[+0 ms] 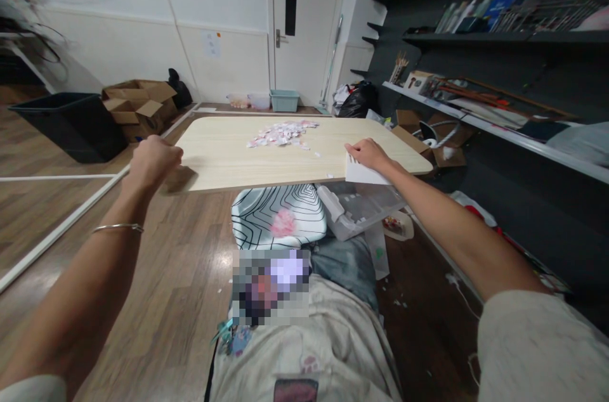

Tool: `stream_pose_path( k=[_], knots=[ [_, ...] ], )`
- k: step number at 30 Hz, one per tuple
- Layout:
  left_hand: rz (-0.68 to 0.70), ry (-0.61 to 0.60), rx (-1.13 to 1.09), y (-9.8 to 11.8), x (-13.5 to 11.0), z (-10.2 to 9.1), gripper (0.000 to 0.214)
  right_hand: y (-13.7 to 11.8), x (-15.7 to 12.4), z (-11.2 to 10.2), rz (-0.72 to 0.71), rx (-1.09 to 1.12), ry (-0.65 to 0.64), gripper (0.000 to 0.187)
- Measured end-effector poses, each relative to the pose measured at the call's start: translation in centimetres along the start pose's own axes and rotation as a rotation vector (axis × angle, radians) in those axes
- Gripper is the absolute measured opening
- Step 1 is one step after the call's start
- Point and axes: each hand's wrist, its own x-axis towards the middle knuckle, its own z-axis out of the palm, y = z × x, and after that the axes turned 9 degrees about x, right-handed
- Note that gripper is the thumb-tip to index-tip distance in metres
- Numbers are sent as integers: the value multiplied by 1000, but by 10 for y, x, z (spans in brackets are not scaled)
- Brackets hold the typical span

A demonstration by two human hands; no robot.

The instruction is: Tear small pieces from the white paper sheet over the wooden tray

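My left hand (155, 162) is closed at the left edge of a pale wooden table (228, 164), its fingertips over the edge. Under my right hand (368, 153) is a white card (365, 174), held against the tabletop near the front edge, with the fingers closed over it. A loose heap of small paper pieces (280, 134) lies toward the far middle of the table. A few single scraps (330, 175) lie closer to the card. Just below the front edge sits a clear plastic box (359, 208) with bits of paper in it.
A patterned cushion (278, 218) and a blurred-out patch (271, 285) are at my lap. On the left stand a black bin (71, 129) and cardboard boxes (137, 104). Dark shelves (485, 37) line the right wall. A teal basket (284, 101) sits by the door.
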Motion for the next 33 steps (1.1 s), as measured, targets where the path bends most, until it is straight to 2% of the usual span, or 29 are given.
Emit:
stream_pose_path(
  k=[1, 2, 4, 6, 8, 11, 13, 15, 18, 20, 22, 25, 28, 33],
  knots=[
    [-58, 20, -8, 7, -6, 2, 55, 0, 0, 0, 2, -3, 5, 78],
    [-44, 49, -16, 13, -13, 3, 50, -1, 2, 0, 5, -7, 9, 76],
    [122, 93, -32, 21, -24, 6, 33, -3, 6, -1, 14, -22, 24, 72],
    [285, 133, -29, 25, -29, 8, 37, -6, 13, -2, 25, -58, 55, 67],
    [351, 159, -1, 26, -29, 10, 46, -14, 20, -4, 38, -102, 97, 62],
    [385, 98, 56, 29, -22, 13, 37, -29, 28, -3, 44, -136, 121, 60],
    [370, 0, 50, 31, -16, 15, 30, -40, 30, 0, 21, -138, 107, 61],
    [323, -69, 11, 33, -11, 17, 38, -49, 29, 4, -16, -134, 91, 61],
    [279, -91, -33, 33, -8, 17, 49, -51, 23, 11, -96, -93, 14, 65],
    [262, -100, -61, 32, -9, 16, 51, -46, 19, 12, -151, -52, -58, 70],
    [240, -112, -106, 31, -10, 16, 51, -37, 16, 10, -176, -31, -70, 72],
    [227, -114, -158, 30, -11, 16, 46, -21, 11, 5, -136, -38, -17, 74],
    [236, -111, -172, 31, -11, 15, 42, -9, 8, 2, -60, -48, -23, 73],
    [207, -121, -231, 34, -15, 10, 29, -6, 11, 6, 68, -122, 38, 63]
  ],
)
